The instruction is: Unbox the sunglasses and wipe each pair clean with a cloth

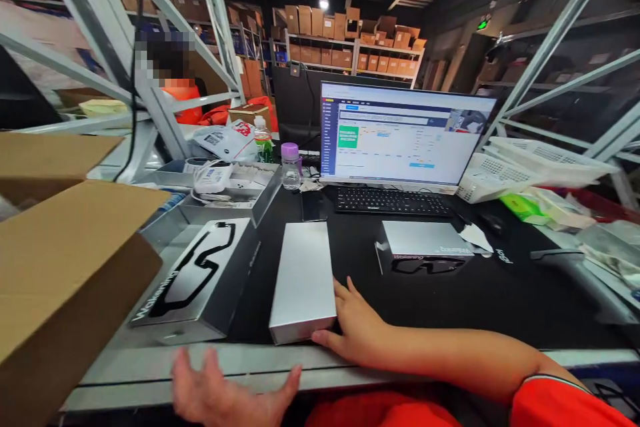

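Observation:
A plain silver box (303,279) lies lengthwise on the black desk mat (500,293) in front of me. My right hand (356,327) rests against its near right corner, fingers spread on the mat and thumb at the box's front edge. My left hand (223,392) hovers open at the near desk edge, palm up, holding nothing. To the left lies a silver box lid printed with a sunglasses outline (200,278). Another silver box (424,245) with a glasses picture on its side lies right of centre.
An open cardboard carton (60,260) fills the left foreground. Behind are a monitor (400,135), keyboard (393,201), a purple-capped bottle (291,165), a tray of small items (225,187) and white baskets (530,167). A person in orange (180,97) sits behind the metal frame.

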Available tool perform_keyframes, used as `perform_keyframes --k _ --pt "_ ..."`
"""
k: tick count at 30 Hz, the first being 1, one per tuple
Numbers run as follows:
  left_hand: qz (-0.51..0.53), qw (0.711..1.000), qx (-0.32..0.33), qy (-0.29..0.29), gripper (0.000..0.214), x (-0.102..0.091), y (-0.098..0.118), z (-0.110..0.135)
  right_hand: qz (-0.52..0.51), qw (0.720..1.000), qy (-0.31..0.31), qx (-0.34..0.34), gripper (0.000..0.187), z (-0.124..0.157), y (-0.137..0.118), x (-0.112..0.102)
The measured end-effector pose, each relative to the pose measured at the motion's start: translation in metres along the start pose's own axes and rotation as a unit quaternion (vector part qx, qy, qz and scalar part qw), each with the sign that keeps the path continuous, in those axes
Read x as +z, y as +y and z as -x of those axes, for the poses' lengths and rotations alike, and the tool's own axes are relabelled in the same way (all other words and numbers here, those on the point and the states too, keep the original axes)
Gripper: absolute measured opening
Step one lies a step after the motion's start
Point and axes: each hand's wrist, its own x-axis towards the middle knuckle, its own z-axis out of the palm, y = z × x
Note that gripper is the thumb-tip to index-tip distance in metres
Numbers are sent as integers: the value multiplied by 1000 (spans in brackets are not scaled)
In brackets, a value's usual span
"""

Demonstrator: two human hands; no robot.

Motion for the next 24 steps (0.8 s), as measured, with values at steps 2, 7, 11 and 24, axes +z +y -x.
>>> perform_keyframes --k 2,7,11,24 --pt "17 997 69 -25 129 10 18 4 8 999 -45 -18 85 -8 -6 6" --pt "6 996 88 -11 117 25 26 -11 32 990 -123 -65 88 -40 -8 24" --pt "-60 994 91 -27 97 27 15 -25 60 980 -142 -123 87 -33 5 -6" --pt "-110 993 27 -14 63 23 21 -32 228 972 41 50 133 29 124 -179"
